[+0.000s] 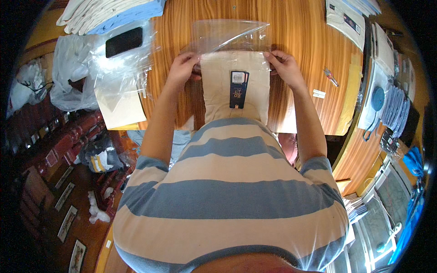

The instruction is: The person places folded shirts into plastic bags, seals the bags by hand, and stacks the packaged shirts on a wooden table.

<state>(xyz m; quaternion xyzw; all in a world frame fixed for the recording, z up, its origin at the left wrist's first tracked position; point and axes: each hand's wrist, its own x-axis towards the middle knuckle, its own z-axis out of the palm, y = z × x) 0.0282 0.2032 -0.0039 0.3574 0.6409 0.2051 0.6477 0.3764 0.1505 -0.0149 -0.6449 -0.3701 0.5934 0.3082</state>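
A folded cream garment [216,93] lies on the table in front of me, its near end against my shirt. On it is a dark blue hang tag [236,98] with a white label. A clear plastic bag [232,36] covers at least its far end, and a loose flap spreads beyond it; how far the film reaches toward me I cannot tell. My left hand [184,68] pinches the bag at the garment's far left corner. At the far right corner my right hand [286,68] grips the bag between thumb and fingers.
Folded garments [114,18] are stacked at the far left, near a black phone [124,42] lying on clear plastic bags [120,68]. A cream sheet [120,109] sits by the near left edge. On the right are a pen [331,78], white labels [319,93] and more folded garments [348,25].
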